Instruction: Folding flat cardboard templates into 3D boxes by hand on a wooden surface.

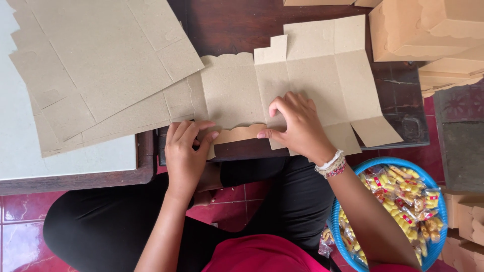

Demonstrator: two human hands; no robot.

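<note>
Left hand (185, 151) pinches the scalloped flap (237, 133) at the surface's (242, 20) near edge. The box blank (282, 85) lies flat, long axis left-right, stretching away from both hands. Right hand (297, 126) presses it, fingers (280, 103) curled, holding nothing.

snack packets (398, 201), clear, yellow-red | blue basket (337, 221), lower right | folded brown boxes (428, 30), upper right
</note>
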